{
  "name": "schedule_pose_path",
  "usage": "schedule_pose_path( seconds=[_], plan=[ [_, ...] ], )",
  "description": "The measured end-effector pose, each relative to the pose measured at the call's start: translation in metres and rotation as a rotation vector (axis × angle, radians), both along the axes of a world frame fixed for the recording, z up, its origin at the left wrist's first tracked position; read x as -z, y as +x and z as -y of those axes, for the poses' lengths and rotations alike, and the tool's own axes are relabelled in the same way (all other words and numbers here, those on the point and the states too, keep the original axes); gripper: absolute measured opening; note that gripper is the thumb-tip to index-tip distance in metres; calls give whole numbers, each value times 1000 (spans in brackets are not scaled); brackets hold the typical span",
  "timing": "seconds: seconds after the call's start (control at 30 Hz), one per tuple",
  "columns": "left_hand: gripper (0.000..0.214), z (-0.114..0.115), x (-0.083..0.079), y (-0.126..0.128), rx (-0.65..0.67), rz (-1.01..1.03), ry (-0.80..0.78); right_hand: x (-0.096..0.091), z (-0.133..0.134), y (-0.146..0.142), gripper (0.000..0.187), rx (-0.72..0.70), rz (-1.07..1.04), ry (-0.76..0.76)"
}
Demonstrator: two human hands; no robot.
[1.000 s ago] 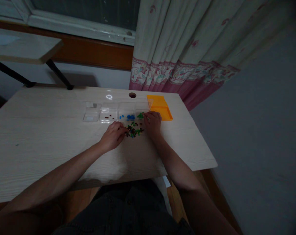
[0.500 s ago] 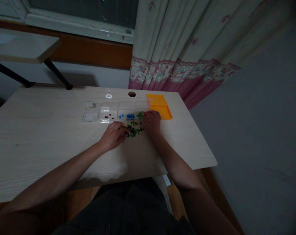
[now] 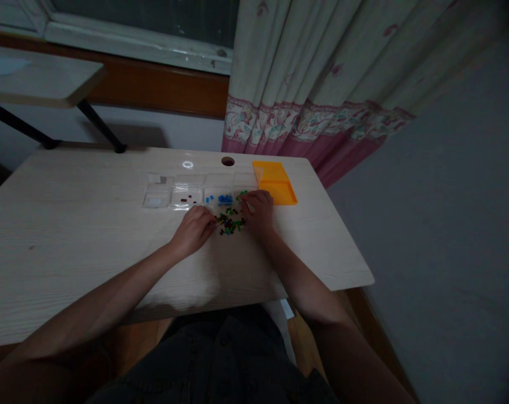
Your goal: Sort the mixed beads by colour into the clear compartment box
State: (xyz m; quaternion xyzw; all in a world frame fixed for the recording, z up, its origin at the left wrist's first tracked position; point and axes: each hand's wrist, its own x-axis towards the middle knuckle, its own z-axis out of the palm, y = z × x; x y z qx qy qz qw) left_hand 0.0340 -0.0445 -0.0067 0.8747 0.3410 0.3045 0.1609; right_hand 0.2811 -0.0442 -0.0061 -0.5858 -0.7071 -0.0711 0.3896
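Note:
A pile of small toy building bricks [image 3: 229,221], mostly green and dark brown with some blue, lies on the table. My left hand [image 3: 193,229] is at the pile's left edge, thumb and fingertips pinched together; what is between them is too small to make out. Over the right end of the clear plastic box, my right hand [image 3: 260,213] has its fingers closed and partly covers the green bricks [image 3: 241,194] in that compartment. Blue bricks [image 3: 225,199] fill part of the neighbouring compartment, and a few dark brown bricks [image 3: 183,200] lie in another.
The clear box's lid [image 3: 218,179] lies folded back behind its compartments. An open orange case [image 3: 284,193] sits right of the box, near a round cable hole [image 3: 228,161]. A raised shelf [image 3: 47,78] stands at the back left, with a curtain [image 3: 288,129] behind the table.
My right hand has shifted slightly left and now hides more of the green bricks. My left hand has drawn back a little up and left from the pile.

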Motion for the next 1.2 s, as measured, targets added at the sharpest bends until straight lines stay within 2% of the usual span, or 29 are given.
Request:
schedule_pose_path(
  seconds=[0.17, 0.27, 0.53, 0.87, 1.0, 1.2],
  plan=[
    [18, -6, 1, -4, -69, 213, -70, -6, 17, -25, 18, -273, 144, -14],
    [18, -8, 4, -5, -69, 287, -98, -7, 23, -38, 19, -349, 213, -20],
    [23, -9, 3, -3, -41, 316, -102, -4, 24, -48, 15, -324, 220, 88],
    [22, -9, 5, -4, -49, 282, -88, -5, 26, -48, 13, -351, 208, 105],
    [21, -9, 3, -4, -58, 260, -81, -5, 21, -37, 15, -270, 155, 9],
    [20, -8, 5, -4, -80, 265, -97, -3, -2, 6, 18, 110, -38, -58]
  ],
)
